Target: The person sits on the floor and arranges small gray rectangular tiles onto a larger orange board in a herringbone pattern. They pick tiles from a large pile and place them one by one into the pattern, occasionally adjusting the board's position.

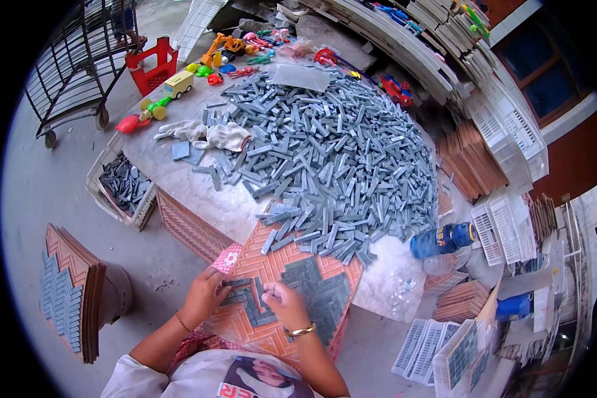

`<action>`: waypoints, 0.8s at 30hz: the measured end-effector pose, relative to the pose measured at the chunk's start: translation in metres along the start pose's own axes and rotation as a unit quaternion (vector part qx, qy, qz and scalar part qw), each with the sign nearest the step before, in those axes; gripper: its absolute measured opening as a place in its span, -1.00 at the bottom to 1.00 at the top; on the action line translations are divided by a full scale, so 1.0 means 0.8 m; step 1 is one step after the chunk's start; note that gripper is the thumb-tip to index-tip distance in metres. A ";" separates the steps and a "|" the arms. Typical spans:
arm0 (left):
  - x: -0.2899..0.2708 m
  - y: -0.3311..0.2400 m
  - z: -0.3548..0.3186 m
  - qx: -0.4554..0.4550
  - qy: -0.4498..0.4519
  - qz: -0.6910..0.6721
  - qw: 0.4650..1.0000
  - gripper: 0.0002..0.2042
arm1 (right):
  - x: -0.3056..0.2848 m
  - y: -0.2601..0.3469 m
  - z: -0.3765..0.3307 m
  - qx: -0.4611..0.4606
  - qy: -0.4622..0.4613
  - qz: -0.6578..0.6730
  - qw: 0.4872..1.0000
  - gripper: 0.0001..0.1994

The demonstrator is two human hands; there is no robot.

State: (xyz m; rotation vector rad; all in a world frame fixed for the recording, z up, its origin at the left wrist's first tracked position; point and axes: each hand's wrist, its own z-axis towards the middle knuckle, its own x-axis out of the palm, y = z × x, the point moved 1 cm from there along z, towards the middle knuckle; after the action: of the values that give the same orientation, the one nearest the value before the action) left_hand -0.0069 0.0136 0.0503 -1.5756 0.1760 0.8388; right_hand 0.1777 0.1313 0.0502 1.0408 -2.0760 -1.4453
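Note:
An orange tray with a herringbone pattern of grooves [259,249] lies tilted in front of me, partly filled with slate-grey tile strips [322,282]. At its left edge my left hand [205,294] is closed, its fingertips at a grey tile strip [237,294]. Over the middle of the tray my right hand [286,306] has its fingers curled together in a pinch. Whatever its fingertips hold is hidden. Beyond the tray's far edge spreads a large heap of loose grey tile strips [331,146].
White gloves [209,135], plastic toys [225,50] and a blue bottle [442,240] lie around the heap. A white crate [149,211] of dark strips stands left. Stacked orange trays [89,292] stand lower left. White plastic baskets [504,229] are at right, a wire cart [79,66] far left.

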 end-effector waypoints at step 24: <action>0.005 0.003 -0.004 0.023 -0.008 -0.007 1.000 -0.81 | 0.003 -0.011 -0.017 -0.052 -0.115 -0.100 0.987 -0.80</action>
State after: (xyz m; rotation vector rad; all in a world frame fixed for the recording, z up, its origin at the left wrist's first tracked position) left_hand -0.0042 0.0119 0.0458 -1.5256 0.1713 0.8321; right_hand 0.1880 0.1194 0.0472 1.1117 -2.0698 -1.8304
